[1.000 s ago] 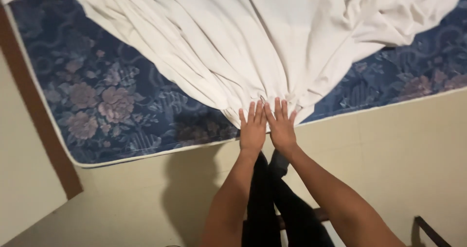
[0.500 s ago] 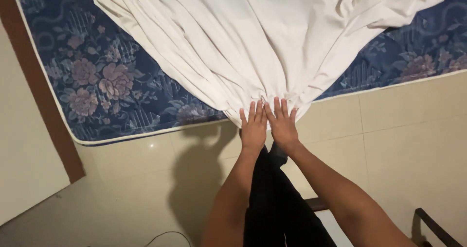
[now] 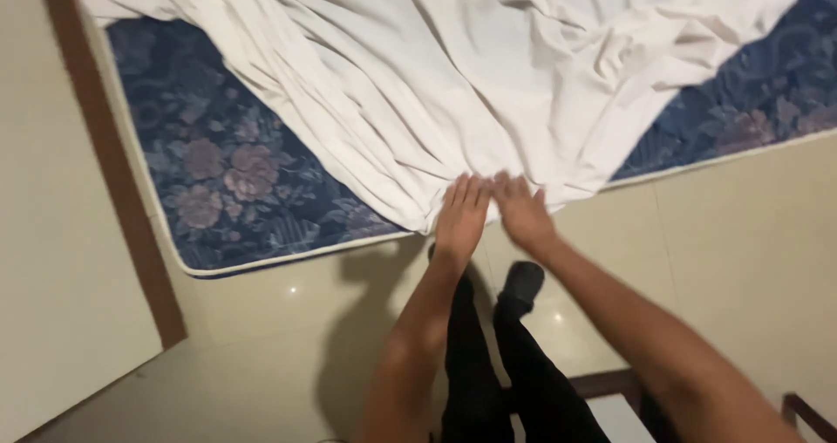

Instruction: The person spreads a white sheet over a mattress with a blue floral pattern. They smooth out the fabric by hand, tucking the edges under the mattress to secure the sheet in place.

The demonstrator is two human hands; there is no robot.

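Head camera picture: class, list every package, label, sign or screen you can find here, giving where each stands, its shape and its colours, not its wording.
None in view: only a white sheet under both hands, a blue floral mattress and a pale tiled floor.

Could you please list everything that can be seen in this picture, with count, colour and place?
sheet: one, white, crumpled, spread over the mattress, its edge hanging off the near side
mattress: one, dark blue with a floral pattern and pale piping, lying on the floor
floor: one, cream tiles, lower half of the view
skirting strip: one, brown, along the left wall
dark furniture frame: one, bottom right corner, mostly cut off
legs: two, in black trousers, one dark sock showing
left hand: flat on the sheet's edge
right hand: flat on the sheet's edge, beside the left
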